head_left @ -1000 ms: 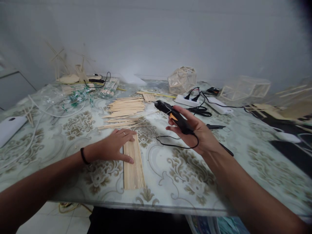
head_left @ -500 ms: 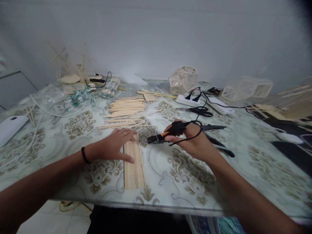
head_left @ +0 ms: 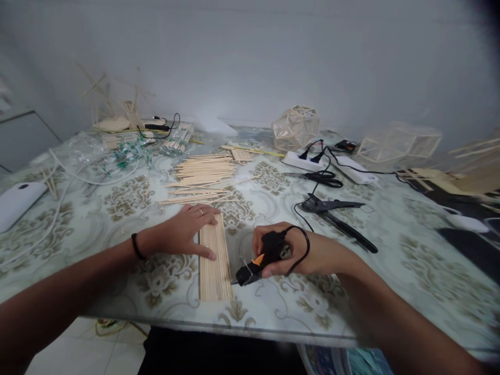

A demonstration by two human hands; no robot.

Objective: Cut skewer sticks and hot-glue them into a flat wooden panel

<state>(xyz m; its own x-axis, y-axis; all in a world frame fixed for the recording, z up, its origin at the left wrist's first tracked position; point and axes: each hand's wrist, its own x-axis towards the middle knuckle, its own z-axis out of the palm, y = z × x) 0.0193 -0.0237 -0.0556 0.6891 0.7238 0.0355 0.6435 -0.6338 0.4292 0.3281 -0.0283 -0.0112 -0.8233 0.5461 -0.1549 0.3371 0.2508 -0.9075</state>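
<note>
My left hand [head_left: 183, 232] lies flat, fingers stretched out, on the upper left part of a flat panel of wooden sticks [head_left: 213, 268] laid side by side near the table's front edge. My right hand [head_left: 300, 251] is closed round a black glue gun [head_left: 261, 259] with an orange trigger. Its nozzle points down and left, close to the panel's lower right edge. The gun's black cord [head_left: 302, 207] loops over my right wrist and runs back toward the power strip [head_left: 299, 161].
A pile of loose sticks [head_left: 201, 174] lies behind the panel. Black cutters [head_left: 336, 216] and scissors [head_left: 318, 178] lie to the right. Stick-frame models [head_left: 295, 126] stand at the back. A white device [head_left: 17, 200] and a white cable are at the left.
My right hand has brought the glue gun down from mid-air and toward me, turning its nozzle to the panel's right edge. My left hand has stayed on the panel.
</note>
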